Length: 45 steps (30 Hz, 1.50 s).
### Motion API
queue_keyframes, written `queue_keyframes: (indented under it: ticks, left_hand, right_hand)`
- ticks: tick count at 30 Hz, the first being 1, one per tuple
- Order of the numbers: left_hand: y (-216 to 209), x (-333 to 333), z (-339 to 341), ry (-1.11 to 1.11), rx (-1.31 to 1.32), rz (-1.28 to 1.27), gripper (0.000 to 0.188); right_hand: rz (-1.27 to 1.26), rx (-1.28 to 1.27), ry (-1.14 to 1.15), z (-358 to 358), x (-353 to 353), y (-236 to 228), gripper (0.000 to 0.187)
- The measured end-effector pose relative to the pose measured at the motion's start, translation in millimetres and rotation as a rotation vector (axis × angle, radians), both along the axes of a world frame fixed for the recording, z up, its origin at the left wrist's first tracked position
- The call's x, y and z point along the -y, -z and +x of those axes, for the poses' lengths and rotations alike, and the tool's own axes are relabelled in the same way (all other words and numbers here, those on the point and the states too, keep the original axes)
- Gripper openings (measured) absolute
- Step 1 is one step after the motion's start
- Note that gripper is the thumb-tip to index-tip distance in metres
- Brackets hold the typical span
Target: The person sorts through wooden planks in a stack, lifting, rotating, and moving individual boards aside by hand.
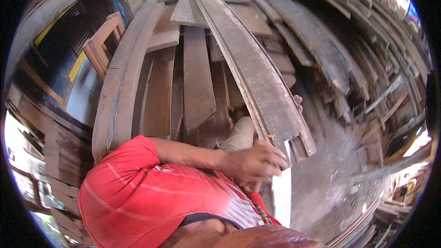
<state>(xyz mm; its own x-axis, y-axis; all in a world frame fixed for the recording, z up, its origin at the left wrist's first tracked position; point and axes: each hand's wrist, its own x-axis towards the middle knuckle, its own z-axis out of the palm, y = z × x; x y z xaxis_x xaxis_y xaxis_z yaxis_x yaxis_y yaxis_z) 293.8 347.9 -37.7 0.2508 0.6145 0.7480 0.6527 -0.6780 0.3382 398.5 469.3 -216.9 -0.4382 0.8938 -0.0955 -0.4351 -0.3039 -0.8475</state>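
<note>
A long weathered plank (257, 71) runs from the far end down to its notched near end, just beyond my hands. My left hand (259, 160) is beside that end, its fingers curled and slightly blurred; what they hold, if anything, is hidden. Below it, a small part of my right hand (250, 185) shows, its fingers out of sight. A bright white strip (282, 197) extends down from the plank's end, close beside my left hand; its kind is unclear. A small orange-brown piece (270, 136) lies on the plank's edge. My trouser leg (241, 133) bends beside the plank.
Several loose boards (196, 73) lie under and left of the plank, with another long board (121, 78) farther left. A wooden frame (103, 43) leans at the left. Stacked timber (317, 41) fills the right, beyond a dusty floor (330, 170).
</note>
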Motion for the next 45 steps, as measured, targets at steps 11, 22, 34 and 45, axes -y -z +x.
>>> queue_keyframes:
  ticks: [11, 22, 34, 45]
  left_hand:
    - [12.6, -16.0, -150.5, -0.351, 1.837, -0.417, 0.063]
    - [103.0, -51.5, -168.0, -0.46, 1.668, -0.441, 0.062]
    - [101.4, -69.6, -148.9, -0.793, 1.602, -0.321, 0.069]
    - [52.8, -99.8, -62.4, -0.882, 1.535, -0.443, 0.077]
  right_hand:
    - [-0.305, 0.065, 0.006, 57.2, 18.8, 53.6, 0.079]
    - [-0.178, -0.077, 0.073, 113.5, -111.5, 7.5, 0.096]
    - [0.73, 1.383, -0.559, -25.9, -83.8, -165.0, 0.089]
    - [0.776, 1.532, -0.446, 40.8, -131.1, -221.2, 0.085]
